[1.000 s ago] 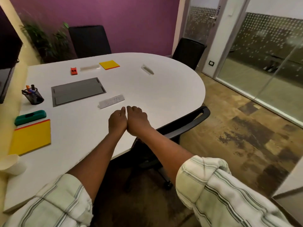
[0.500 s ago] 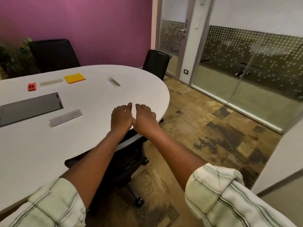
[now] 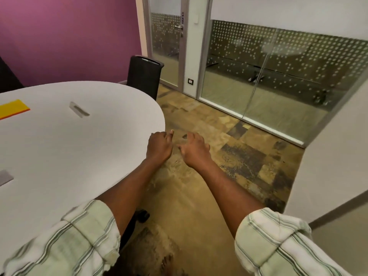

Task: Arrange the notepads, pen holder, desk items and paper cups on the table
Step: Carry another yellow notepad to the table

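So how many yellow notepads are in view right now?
1. The yellow notepad lies on the white table at the picture's left edge, partly cut off by it. More may sit out of view beyond that edge.

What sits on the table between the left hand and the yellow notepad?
In the head view, only a small clear flat item lies roughly between the yellow notepad and the left hand; the rest is bare white table.

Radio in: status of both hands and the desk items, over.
Left hand empty, loosely curled, at table edge. Right hand empty, over floor. Yellow notepad untouched, far left. Black chair beyond table end.
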